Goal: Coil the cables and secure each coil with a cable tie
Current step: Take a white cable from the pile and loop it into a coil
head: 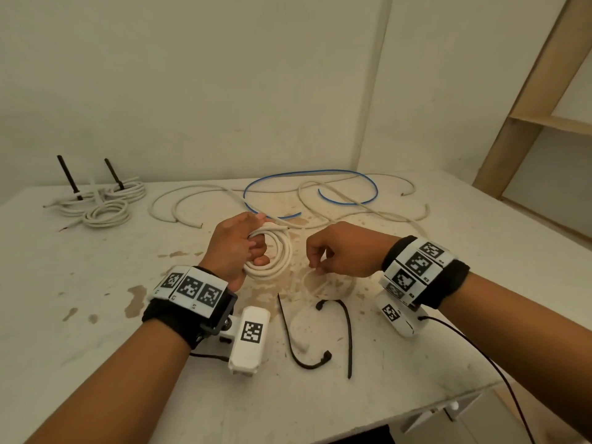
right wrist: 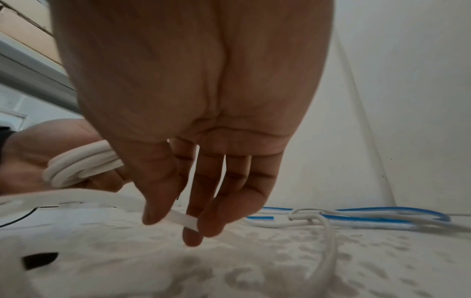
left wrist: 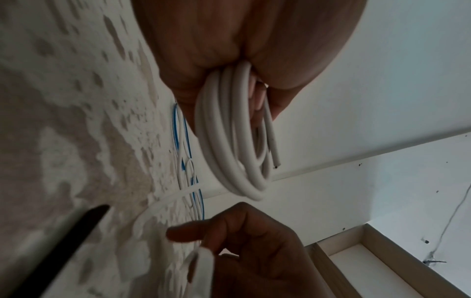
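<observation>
My left hand (head: 243, 248) grips a coiled white cable (head: 278, 255) just above the table; the coil (left wrist: 237, 145) hangs from its fingers with one cut end sticking out. To its right, my right hand (head: 323, 257) pinches a white cable tie (right wrist: 184, 219) between thumb and fingertips, low over the table. More white ties (head: 312, 291) lie under that hand. Two black cable ties (head: 347, 334) lie on the table nearer to me.
Loose white cables (head: 192, 200) and a blue cable (head: 307, 190) sprawl across the back of the stained white table (head: 80, 283). Tied white coils (head: 105, 203) sit at the back left. A wooden shelf frame (head: 525, 116) stands to the right.
</observation>
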